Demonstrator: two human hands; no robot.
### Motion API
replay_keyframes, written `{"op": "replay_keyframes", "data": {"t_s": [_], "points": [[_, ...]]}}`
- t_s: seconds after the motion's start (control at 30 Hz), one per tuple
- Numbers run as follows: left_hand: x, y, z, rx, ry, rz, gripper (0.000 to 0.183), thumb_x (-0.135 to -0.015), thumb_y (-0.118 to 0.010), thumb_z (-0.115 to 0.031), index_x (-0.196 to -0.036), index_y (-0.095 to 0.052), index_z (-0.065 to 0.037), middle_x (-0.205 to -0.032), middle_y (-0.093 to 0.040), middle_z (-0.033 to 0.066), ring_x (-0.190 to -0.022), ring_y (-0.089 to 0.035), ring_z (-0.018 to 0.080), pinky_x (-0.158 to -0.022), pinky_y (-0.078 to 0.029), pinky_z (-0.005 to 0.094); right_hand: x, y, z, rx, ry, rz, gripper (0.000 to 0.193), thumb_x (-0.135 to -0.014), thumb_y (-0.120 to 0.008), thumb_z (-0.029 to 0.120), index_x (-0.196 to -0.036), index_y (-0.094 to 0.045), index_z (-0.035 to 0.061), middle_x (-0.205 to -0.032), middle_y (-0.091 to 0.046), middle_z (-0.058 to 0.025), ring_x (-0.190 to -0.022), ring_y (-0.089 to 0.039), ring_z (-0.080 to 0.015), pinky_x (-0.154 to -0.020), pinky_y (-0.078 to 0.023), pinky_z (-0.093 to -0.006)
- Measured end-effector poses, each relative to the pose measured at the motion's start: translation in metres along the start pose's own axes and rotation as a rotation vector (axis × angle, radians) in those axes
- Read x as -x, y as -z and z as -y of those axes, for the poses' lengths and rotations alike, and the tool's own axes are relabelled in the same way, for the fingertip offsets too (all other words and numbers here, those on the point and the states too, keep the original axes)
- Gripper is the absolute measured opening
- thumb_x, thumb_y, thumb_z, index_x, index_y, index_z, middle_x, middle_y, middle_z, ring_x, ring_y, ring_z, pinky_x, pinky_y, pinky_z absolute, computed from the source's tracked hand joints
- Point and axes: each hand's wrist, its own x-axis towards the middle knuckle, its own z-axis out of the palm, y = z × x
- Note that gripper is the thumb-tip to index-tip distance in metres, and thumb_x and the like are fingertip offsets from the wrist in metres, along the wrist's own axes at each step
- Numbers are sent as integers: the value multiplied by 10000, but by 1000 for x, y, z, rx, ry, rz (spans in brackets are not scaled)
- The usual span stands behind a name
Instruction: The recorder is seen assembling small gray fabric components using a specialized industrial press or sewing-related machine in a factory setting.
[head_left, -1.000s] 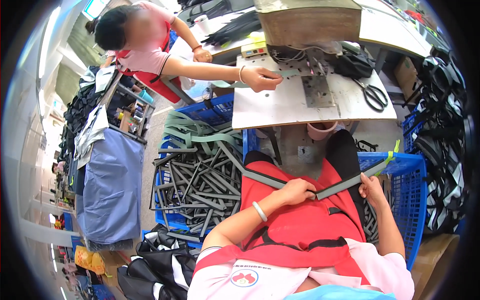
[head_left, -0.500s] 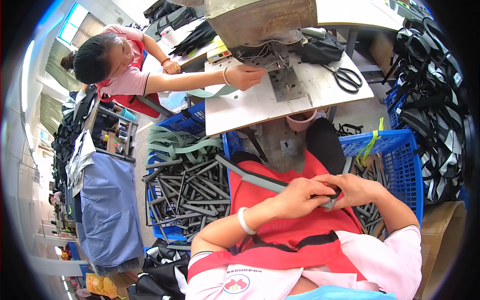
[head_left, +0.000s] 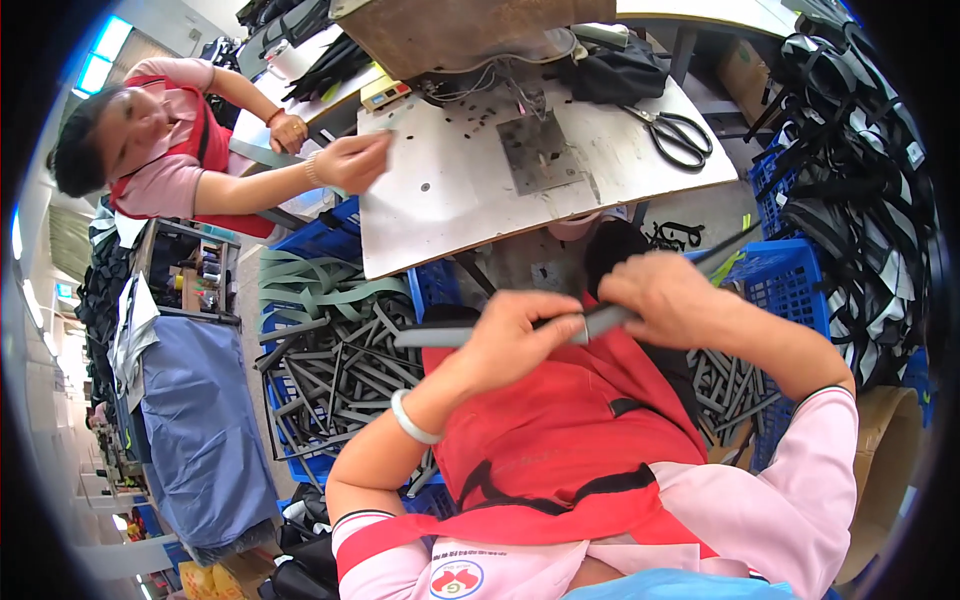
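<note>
A long grey strip [head_left: 425, 338], flat like a folded band, runs across my lap over the red apron. My left hand [head_left: 520, 335] is closed round its middle, with one end sticking out to the left. Close by on the right, my right hand [head_left: 655, 295] grips the strip too, slightly blurred by motion. A dark length of strip [head_left: 730, 250] extends beyond that hand toward the upper right. Between the hands a short piece of grey strip [head_left: 606, 320] shows. My fingers hide how the parts lie together.
A sewing machine [head_left: 480, 40] stands on a white table [head_left: 420, 220] with black scissors [head_left: 680, 140]. Across it reaches a co-worker's hand [head_left: 355, 160]. Grey strips [head_left: 340, 385] and pale green webbing [head_left: 320, 285] fill a left basket; a blue basket [head_left: 790, 285] stands right.
My hands have moved apart and up from a close pinch, and the strip now lies more level. A length now shows beyond my right hand. The co-worker's hand has drawn left from the machine.
</note>
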Motion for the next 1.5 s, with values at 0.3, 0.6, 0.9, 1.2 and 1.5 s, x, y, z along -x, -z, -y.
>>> {"op": "replay_keyframes", "data": {"t_s": [0.3,0.6,0.9,1.2,1.5], "points": [[-87,43,-19,-189,-85,-301,196,-900,-678,-157,-970,-704,24,-722,-642,7,-643,-545,54,-565,-433,218,-66,39,-64,351,-64,-296,335,-735,-751,222,-952,-553,61,-878,-624,-102,-900,-615,-303,-785,-480,-408],[-127,64,-17,13,-13,-289,231,-904,-657,-169,-976,-687,49,-722,-657,48,-624,-590,85,-535,-437,232,-94,51,-98,329,-182,-273,326,-717,-730,188,-954,-563,39,-913,-640,-126,-925,-628,-345,-764,-500,-444],[-139,68,-13,27,18,-265,234,-913,-644,-155,-1002,-683,58,-736,-664,55,-592,-551,72,-524,-434,232,-98,53,-107,340,-215,-250,333,-718,-747,192,-983,-609,43,-908,-660,-120,-919,-639,-335,-772,-507,-429],[-148,71,-9,-45,-32,-300,238,-912,-644,-155,-998,-689,62,-712,-666,55,-555,-519,66,-507,-414,229,-105,52,-124,432,-139,-289,336,-761,-741,215,-1055,-642,83,-798,-675,-132,-838,-671,-321,-717,-524,-415],[-164,85,-4,-16,-12,-324,233,-905,-646,-155,-993,-698,53,-728,-682,64,-567,-552,73,-516,-435,231,-121,59,-129,437,-173,-295,354,-773,-720,200,-1104,-653,95,-802,-687,-134,-821,-680,-313,-718,-536,-411]]}}
